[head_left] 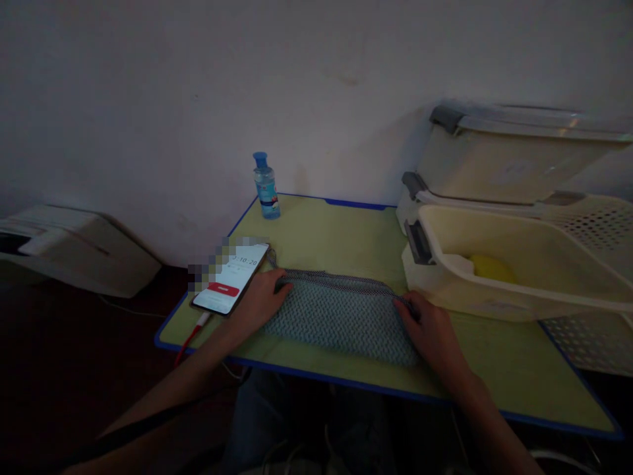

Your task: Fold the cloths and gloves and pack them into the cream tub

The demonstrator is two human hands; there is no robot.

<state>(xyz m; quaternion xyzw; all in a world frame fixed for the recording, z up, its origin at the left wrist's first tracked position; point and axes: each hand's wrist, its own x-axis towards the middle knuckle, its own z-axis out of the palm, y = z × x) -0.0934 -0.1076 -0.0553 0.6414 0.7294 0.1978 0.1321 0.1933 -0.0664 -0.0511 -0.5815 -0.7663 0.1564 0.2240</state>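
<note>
A grey-blue cloth (341,315) with a coarse, waffle-like texture lies flat on the table in front of me. A dark checked trim runs along its far edge, ending in a loop by the phone. My left hand (260,300) is closed at the far left corner, the fingertips on the trim. At the right end, my right hand (432,333) pinches the trim between thumb and fingers. The phone (232,277) lies just left of my left hand, its lit screen showing a running time and a red button.
A blue-capped bottle (267,190) stands at the table's back left corner. Cream plastic bins (494,290) are stacked on the right; the front one holds something yellow (492,268). A red cable (188,340) runs from the phone over the blue-edged table (346,227). A white appliance-like box (89,254) sits far left.
</note>
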